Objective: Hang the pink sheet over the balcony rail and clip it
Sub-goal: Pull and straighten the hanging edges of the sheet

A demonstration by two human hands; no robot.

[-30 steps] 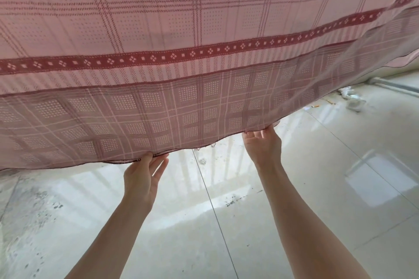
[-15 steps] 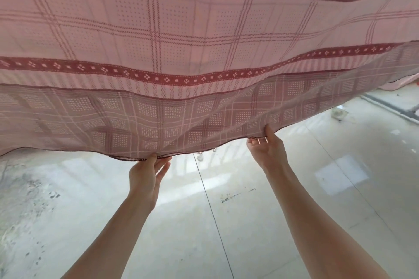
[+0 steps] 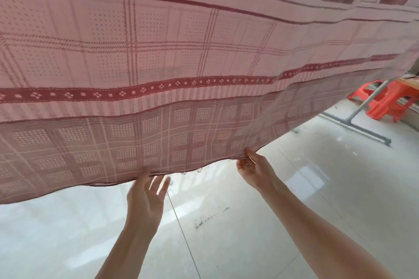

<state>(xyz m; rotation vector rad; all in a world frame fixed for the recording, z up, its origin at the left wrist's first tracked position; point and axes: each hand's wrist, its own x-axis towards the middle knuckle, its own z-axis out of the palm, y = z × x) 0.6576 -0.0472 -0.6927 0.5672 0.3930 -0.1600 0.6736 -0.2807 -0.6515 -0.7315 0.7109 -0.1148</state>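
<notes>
Left hand: the left hand (image 3: pixel 145 197) reaches up with its fingers (image 3: pixel 158 186) spread and fairly straight, their tips at the lower hem of the pink sheet (image 3: pixel 172 51); the thumb side touches the hem, and I cannot tell whether any cloth is pinched there
Right hand: the right hand (image 3: pixel 255 171) pinches the same hem a little further right and higher, its thumb on the near face and the other fingertips tucked behind the cloth
Arms: both forearms are bare and rise from the bottom edge of the view, the right one at a steeper slant from the lower right corner
Pink sheet: it spreads across the whole upper part of the view, lifted outward at the hem so that its underside faces the camera; what it hangs from is out of view
Sheet pattern: pale pink checks with dots above, a dark red band of small diamonds across the middle, and a greyer, see-through checked border along the hem
Floor: glossy pale tiles (image 3: pixel 317 199) with a dark joint line running between the arms and some dark scuffs near the middle
Right edge: a grey metal stand (image 3: pixel 360 117) on the floor, and beyond it red plastic stools (image 3: pixel 385 101)
</notes>
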